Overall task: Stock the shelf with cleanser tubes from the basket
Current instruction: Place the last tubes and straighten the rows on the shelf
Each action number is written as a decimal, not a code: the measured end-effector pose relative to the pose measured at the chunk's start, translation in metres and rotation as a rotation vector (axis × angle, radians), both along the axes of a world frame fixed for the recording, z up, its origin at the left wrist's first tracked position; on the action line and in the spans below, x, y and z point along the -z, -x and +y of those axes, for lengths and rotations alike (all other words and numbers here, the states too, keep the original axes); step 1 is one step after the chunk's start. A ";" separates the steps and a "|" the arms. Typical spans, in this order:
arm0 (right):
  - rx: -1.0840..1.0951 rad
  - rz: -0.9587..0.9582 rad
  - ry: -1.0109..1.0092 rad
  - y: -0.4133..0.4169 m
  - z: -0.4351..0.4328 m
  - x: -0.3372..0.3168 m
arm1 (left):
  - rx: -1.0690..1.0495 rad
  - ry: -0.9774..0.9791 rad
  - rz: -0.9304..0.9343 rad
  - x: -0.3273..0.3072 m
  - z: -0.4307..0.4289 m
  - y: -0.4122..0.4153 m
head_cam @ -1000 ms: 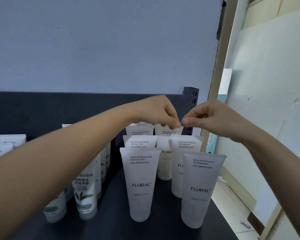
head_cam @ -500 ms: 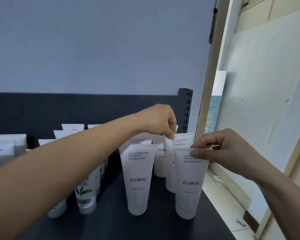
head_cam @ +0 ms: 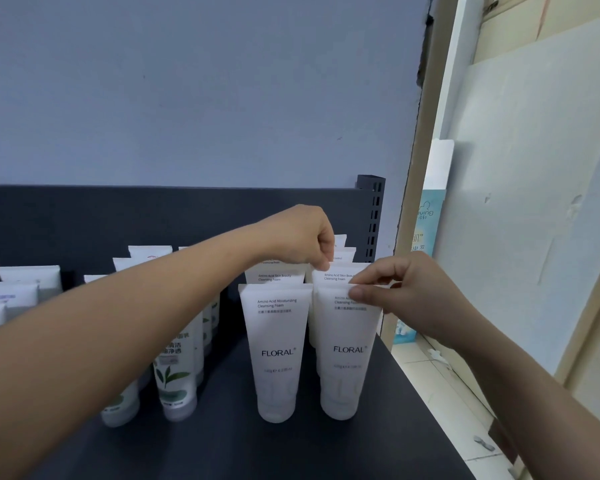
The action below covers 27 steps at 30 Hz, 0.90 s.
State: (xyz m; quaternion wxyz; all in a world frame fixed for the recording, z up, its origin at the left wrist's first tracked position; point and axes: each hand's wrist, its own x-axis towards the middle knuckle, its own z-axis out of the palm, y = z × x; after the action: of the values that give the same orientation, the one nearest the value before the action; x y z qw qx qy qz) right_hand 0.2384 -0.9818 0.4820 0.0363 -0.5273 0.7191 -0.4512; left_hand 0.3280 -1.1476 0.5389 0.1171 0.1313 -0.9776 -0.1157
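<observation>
Right hand (head_cam: 407, 292): thumb and forefinger pinch the flat crimped top of the front-right white plastic FLORAL cleanser tube (head_cam: 347, 358), right of centre frame. Other fingers are curled. The tube stands upright, cap down, on the dark matte shelf deck (head_cam: 229, 445), near its right edge.

Left hand (head_cam: 300, 237): reaches in from lower left, fingers curled tight, tips pinching the top edge of the white second-row tube (head_cam: 331, 277) directly behind the front-right one. Narrow grip; exact contact is partly hidden by the knuckles.

Front-left white FLORAL tube (head_cam: 278, 355): just beside the held one, upright, untouched. More white tubes line up behind both columns, back toward the dark back panel (head_cam: 118, 216) and the slotted grey upright post (head_cam: 373, 216).

Left of frame: a row of white tubes with green leaf print (head_cam: 175, 375), partly hidden by the left forearm. Further white tubes at far left edge (head_cam: 11, 296). Blue-grey wall (head_cam: 187, 98) fills the upper frame. Tiled floor (head_cam: 430, 375) at lower right.
</observation>
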 end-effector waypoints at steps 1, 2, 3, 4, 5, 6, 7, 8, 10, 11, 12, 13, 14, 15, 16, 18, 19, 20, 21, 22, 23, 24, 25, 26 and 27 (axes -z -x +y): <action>-0.001 0.007 0.000 0.000 -0.001 0.000 | -0.006 0.001 0.003 0.000 -0.001 0.000; -0.003 0.012 0.000 0.000 -0.001 0.000 | -0.012 0.003 0.006 0.001 -0.001 -0.001; -0.005 0.011 0.004 0.000 -0.002 -0.001 | -0.017 0.004 0.009 0.001 -0.001 -0.001; -0.006 0.008 0.010 0.000 -0.002 -0.001 | -0.021 0.005 0.013 0.001 -0.002 -0.002; -0.004 0.008 0.013 0.000 -0.003 -0.001 | -0.023 0.008 0.016 0.001 -0.002 -0.002; -0.001 0.011 0.007 0.000 -0.003 0.000 | -0.024 0.011 0.017 0.002 -0.003 -0.002; 0.004 0.016 0.000 0.001 -0.004 0.000 | -0.026 0.013 0.018 0.002 -0.003 -0.002; 0.010 0.025 -0.008 0.001 -0.004 0.001 | -0.028 0.014 0.018 0.002 -0.003 -0.003; 0.021 0.048 -0.007 0.002 -0.004 0.002 | -0.033 0.008 0.018 0.002 -0.004 -0.003; 0.022 0.057 0.000 0.002 -0.004 0.002 | -0.037 0.004 0.019 0.002 -0.004 -0.003; 0.021 0.063 0.003 0.002 -0.005 0.002 | -0.041 0.004 0.019 0.002 -0.003 -0.003; 0.018 0.071 0.002 0.002 -0.005 0.002 | -0.043 0.006 0.020 0.002 -0.003 -0.003; 0.014 0.073 -0.004 0.002 -0.006 0.002 | -0.044 0.006 0.020 0.003 -0.003 -0.002; 0.010 0.078 -0.012 0.002 -0.006 0.002 | -0.044 0.008 0.023 0.003 -0.002 -0.002; 0.009 0.082 -0.019 0.002 -0.006 0.002 | -0.047 0.005 0.026 0.003 -0.002 -0.003; 0.001 0.094 -0.022 0.002 -0.005 0.003 | -0.051 -0.014 0.030 0.004 -0.001 -0.004; -0.001 0.103 -0.019 0.002 -0.004 0.003 | -0.053 -0.023 0.031 0.004 -0.001 -0.004; 0.001 0.114 -0.017 0.001 -0.004 0.003 | -0.057 -0.026 0.031 0.004 0.000 -0.005; 0.002 0.128 -0.012 0.001 -0.004 0.004 | -0.061 -0.024 0.033 0.005 0.000 -0.005; 0.008 0.143 -0.016 0.000 -0.003 0.004 | -0.064 -0.028 0.036 0.005 0.000 -0.006; 0.017 0.166 -0.022 0.000 -0.004 0.005 | -0.064 -0.027 0.043 0.006 0.000 -0.007; 0.043 0.194 -0.033 -0.001 -0.004 0.005 | -0.066 -0.028 0.054 0.006 0.001 -0.009; 0.064 0.233 -0.036 -0.001 -0.004 0.007 | -0.063 -0.023 0.067 0.007 0.001 -0.011; 0.082 0.254 -0.046 -0.002 -0.004 0.007 | -0.071 -0.039 0.078 0.007 0.002 -0.014; 0.102 0.285 -0.036 -0.003 -0.004 0.007 | -0.076 -0.036 0.099 0.008 0.002 -0.017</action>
State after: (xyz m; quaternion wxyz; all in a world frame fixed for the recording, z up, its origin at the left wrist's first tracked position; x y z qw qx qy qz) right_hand 0.2418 -0.9854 0.4745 -0.0797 -0.5481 0.7506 -0.3602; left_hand 0.3451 -1.1460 0.5308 0.1672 0.1644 -0.9627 -0.1349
